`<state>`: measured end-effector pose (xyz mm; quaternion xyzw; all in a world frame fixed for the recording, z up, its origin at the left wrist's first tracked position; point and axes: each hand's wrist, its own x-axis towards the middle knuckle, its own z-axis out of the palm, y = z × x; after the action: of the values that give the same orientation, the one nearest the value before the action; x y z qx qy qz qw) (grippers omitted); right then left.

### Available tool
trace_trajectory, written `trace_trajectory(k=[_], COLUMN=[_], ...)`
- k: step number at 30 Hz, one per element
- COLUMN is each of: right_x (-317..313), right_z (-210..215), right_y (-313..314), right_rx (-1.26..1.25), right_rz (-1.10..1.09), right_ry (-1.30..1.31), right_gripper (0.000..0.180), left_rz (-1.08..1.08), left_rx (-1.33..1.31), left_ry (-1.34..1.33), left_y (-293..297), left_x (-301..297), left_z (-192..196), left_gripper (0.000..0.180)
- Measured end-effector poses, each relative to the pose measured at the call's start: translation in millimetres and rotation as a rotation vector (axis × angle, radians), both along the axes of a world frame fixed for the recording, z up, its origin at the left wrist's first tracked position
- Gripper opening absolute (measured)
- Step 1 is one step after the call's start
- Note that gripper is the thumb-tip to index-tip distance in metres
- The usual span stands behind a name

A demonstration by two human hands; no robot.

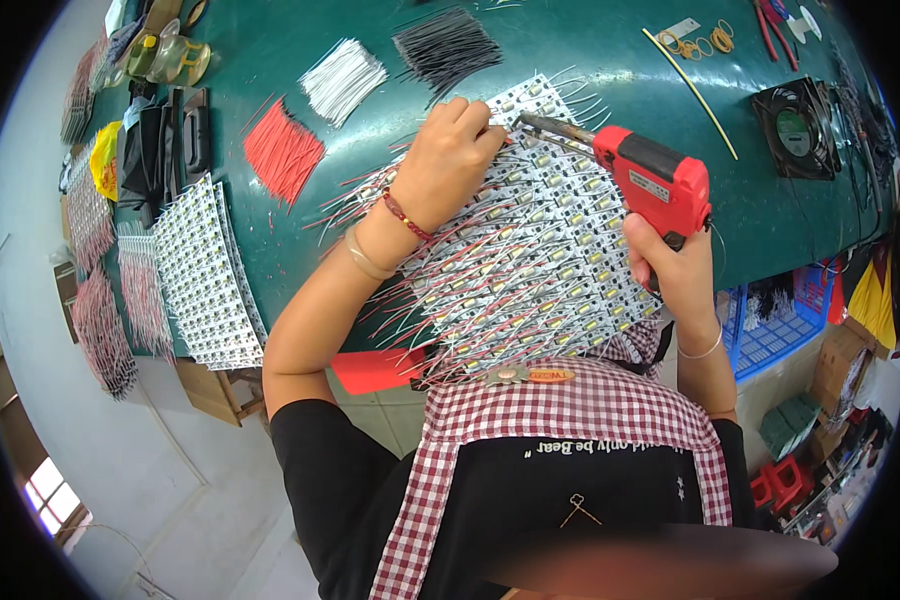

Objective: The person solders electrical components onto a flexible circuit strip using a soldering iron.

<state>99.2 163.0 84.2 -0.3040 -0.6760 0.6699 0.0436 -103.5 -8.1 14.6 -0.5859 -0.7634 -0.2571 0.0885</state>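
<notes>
A white panel of small LED circuit boards (598, 240) lies across the near edge of the table, with many thin red and white wires fanning out from its rows. At its far end my left hand (442, 165) is closed in a pinch, a bit of red wire showing by the fingertips; the fingers hide most of it. My right hand (672, 265) grips the handle of a red and black soldering gun (655, 180). The gun's metal tip points left and reaches the panel's far rows, close beside my left fingertips.
Beyond the panel are bundles of red wires (283, 150), white wires (342, 80) and black wires (448, 48). More LED panels (205, 275) hang over the left edge. A small fan (795, 128), a thin stick (692, 95) and rubber bands (698, 45) lie right. A blue crate (775, 335) sits below.
</notes>
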Motion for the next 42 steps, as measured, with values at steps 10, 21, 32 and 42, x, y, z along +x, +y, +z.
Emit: trace_trajectory(k=[10,21,32,42], right_x=[4,15,29,27], right_z=[-1,8,9,8], right_y=[3,4,6,4], right_rx=[-0.011,-0.091,-0.122,-0.123], right_rz=[-0.015,-0.069,-0.085,-0.107], right_ry=[0.024,0.082,0.064,0.084], right_gripper=[0.017,0.013,0.013,0.015], left_rz=[-0.005,0.002,0.127,0.115], left_rx=[-0.021,-0.056,-0.030,0.053], left_ry=[0.027,0.186,0.157,0.186], left_y=[0,-2,-5,-9], left_x=[0,-2,6,3], left_z=[2,6,-3,12], left_gripper=[0.021,0.016,0.016,0.021])
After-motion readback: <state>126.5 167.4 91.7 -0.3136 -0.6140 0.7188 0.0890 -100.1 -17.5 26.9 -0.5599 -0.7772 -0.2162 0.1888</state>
